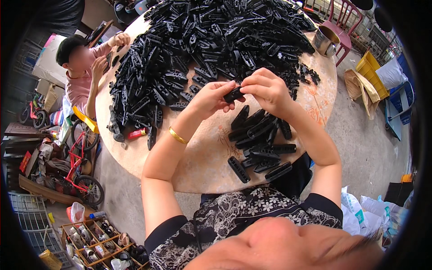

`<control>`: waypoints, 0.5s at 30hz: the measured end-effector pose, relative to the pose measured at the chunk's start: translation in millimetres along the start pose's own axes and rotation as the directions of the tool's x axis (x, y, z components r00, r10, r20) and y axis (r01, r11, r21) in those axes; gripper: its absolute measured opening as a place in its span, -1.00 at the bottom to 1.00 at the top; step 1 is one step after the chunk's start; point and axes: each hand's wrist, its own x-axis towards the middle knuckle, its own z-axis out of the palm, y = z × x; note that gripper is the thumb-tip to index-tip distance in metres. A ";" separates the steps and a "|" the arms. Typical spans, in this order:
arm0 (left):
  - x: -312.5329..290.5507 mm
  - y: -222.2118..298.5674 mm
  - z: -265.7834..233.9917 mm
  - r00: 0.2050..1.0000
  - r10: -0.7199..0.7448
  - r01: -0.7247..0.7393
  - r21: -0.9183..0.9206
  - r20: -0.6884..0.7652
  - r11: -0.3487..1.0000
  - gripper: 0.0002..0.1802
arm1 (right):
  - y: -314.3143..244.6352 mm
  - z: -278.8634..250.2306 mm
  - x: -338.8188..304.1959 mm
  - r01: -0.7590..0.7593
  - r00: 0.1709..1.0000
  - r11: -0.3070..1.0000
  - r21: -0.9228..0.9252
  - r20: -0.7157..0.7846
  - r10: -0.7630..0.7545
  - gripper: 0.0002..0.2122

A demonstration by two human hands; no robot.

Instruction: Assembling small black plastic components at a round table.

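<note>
Between my two hands, above the round table point(189, 173), is a short black plastic part point(233, 95). The fingers and thumb of my left hand point(215, 97) are closed around its left end. My right hand point(269, 93) pinches at the right end of the same part; its fingertips hide what lies there. Just beyond both hands spreads a large heap of black plastic parts point(180, 49), long and slotted. A smaller pile of long black parts point(261, 146) lies below my right hand, near the table's front edge.
Across the table at the left, another person point(82, 67) handles black parts. A red tube point(137, 133) lies left of my left forearm. A metal pot point(326, 41) stands at the far right edge, with a red chair point(344, 27) behind it. Several small black pieces point(308, 74) lie right of the heap.
</note>
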 end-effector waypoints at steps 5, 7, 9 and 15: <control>-6.6 9.7 17.5 0.998 0.028 -0.013 0.237 -0.057 0.971 -0.55 | 1.9 -1.5 2.1 -0.060 0.997 0.996 0.063 0.041 0.058 -0.78; -6.5 6.7 18.6 0.983 0.167 -0.120 0.445 -0.069 0.888 -0.54 | -0.3 3.5 5.7 -0.179 0.982 0.970 0.163 -0.037 0.187 -0.74; -2.5 0.5 18.7 0.936 0.343 -0.211 0.663 -0.074 0.718 -0.55 | 4.2 5.5 -1.4 -0.510 0.860 0.770 0.383 0.198 0.471 -0.73; -6.0 -1.9 25.1 0.912 0.394 -0.164 0.782 -0.111 0.601 -0.61 | 4.6 -0.1 -3.9 -0.625 0.778 0.711 0.322 0.335 0.532 -0.76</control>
